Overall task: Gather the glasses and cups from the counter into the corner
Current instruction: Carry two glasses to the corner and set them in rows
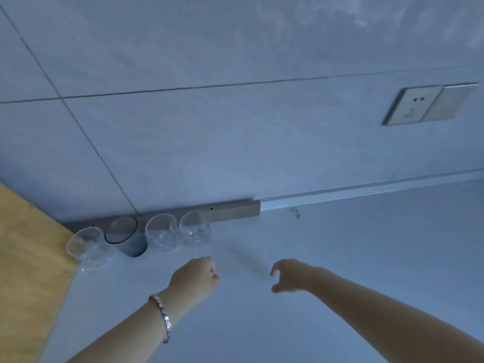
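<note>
Clear glass makes up three of the four tumblers lined up at the far left of the counter, and the fourth is a smoky dark one. The leftmost clear glass stands right at the edge of the wooden panel. The dark glass is just beside it on the right. After it come the third glass and the fourth glass, close enough to each other that their rims seem to meet. All four stand upright with their mouths up. They sit along the grey metal strip at the foot of the tiled wall.

My left hand hovers just on the near side of the fourth glass and does not touch it. I see it from the back, with the fingers curled under into a loose fist and nothing in them. A silver bracelet sits on that wrist.

My right hand is further right, well apart from the glasses, over bare counter. Its fingers are bent but spread, with a clear gap between the thumb and the rest, and they hold nothing.

Further along the wall, a small brown stain marks the counter where it meets the wall. High on the right, a wall socket is set into the tiles.
</note>
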A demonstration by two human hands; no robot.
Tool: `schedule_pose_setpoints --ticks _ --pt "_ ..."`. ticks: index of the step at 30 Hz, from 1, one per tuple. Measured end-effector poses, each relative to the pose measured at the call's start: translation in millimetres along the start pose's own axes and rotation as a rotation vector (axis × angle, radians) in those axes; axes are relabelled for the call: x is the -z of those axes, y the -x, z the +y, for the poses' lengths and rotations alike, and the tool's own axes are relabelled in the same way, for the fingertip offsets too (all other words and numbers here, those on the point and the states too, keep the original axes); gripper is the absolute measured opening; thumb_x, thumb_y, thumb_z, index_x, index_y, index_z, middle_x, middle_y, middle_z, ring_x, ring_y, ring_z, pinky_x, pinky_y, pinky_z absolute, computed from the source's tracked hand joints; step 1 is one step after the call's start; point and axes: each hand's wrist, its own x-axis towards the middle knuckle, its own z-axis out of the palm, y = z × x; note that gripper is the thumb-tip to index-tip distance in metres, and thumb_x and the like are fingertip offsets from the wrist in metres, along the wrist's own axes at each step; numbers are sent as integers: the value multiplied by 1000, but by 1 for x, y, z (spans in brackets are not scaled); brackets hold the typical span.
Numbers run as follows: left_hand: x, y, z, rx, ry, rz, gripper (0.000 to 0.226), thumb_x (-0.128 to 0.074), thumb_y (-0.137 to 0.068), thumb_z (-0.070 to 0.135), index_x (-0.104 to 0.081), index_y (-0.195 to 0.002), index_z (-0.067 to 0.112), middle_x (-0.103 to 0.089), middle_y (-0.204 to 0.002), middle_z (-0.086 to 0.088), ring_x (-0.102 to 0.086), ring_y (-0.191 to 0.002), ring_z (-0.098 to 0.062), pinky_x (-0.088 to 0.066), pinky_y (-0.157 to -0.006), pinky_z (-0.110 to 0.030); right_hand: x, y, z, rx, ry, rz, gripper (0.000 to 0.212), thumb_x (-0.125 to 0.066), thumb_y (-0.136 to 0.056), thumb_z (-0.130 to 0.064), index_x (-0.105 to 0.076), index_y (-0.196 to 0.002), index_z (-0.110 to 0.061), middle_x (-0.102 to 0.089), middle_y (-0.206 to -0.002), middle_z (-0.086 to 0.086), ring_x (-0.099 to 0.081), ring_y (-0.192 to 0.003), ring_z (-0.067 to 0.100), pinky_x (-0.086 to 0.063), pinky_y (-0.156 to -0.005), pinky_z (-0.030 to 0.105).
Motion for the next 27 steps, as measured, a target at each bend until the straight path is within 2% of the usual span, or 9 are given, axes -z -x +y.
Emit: schedule_pose_setpoints --ticks 2,5,10,14,16,20,23,24,27 --pt "-13 -1 40 -68 -49 -84 4 -47 -90 28 -49 -89 25 -56 -99 0 -59 -101 -23 -42 -80 -26 0 25 49 -53 -4 13 47 -58 -89 -31 -48 -133 -17 -49 -139 4 -43 -131 19 -36 -106 31" --pt "-36 -7 111 -164 -94 -142 11 -48 -89 30 -55 -96 24 -61 -113 -2 -59 -110 -21 -45 -89 -27 2 67 131 -158 -51 55 46 -56 -91 -32 -47 -134 -17 -49 -139 3 -41 -132 19 -35 -107 32" --pt "-82 -9 253 -322 -113 -206 4 -49 -88 29 -49 -84 27 -62 -119 -1 -58 -110 -20 -45 -92 -27 7 145 276 -335 -145 121 47 -53 -92 -32 -44 -135 -17 -52 -138 4 -45 -129 19 -37 -105 33" --pt "-121 2 371 -409 -106 -259 17 -51 -86 28 -46 -70 30 -65 -111 -1 -60 -106 -20 -46 -87 -25 9 204 397 -436 -199 189 47 -53 -92 -31 -45 -136 -16 -50 -138 4 -43 -131 21 -38 -107 34" --pt "-143 6 425 -428 -100 -271 22 -51 -85 29 -44 -65 30 -65 -106 -1 -61 -104 -20 -45 -83 -25 10 226 457 -478 -238 236 44 -53 -92 -30 -47 -134 -17 -54 -134 5 -45 -129 22 -39 -103 32" --pt "-185 13 526 -449 -108 -280 26 -50 -87 26 -43 -62 31 -67 -108 -3 -63 -103 -21 -47 -85 -26 15 270 576 -568 -258 397 39 -51 -92 -28 -50 -130 -20 -53 -132 5 -51 -122 23 -42 -96 29" --pt "-201 21 584 -462 -171 -304 18 -50 -87 28 -45 -70 32 -66 -108 -2 -63 -104 -21 -48 -87 -27 31 293 646 -659 -282 618 45 -52 -91 -31 -45 -134 -18 -47 -136 8 -49 -123 27 -45 -94 34" --pt "-216 12 625 -459 -193 -292 14 -50 -87 29 -45 -75 32 -66 -106 -2 -63 -104 -21 -48 -87 -27 41 293 693 -681 -327 682 49 -54 -90 -34 -43 -135 -18 -45 -137 9 -47 -124 28 -45 -95 36" --pt "-227 2 680 -433 -244 -293 7 -49 -86 30 -46 -80 31 -66 -99 0 -64 -101 -21 -48 -86 -28 59 288 754 -747 -439 668 76 -61 -83 -48 -27 -144 -18 -32 -146 10 -37 -131 31 -44 -98 41"
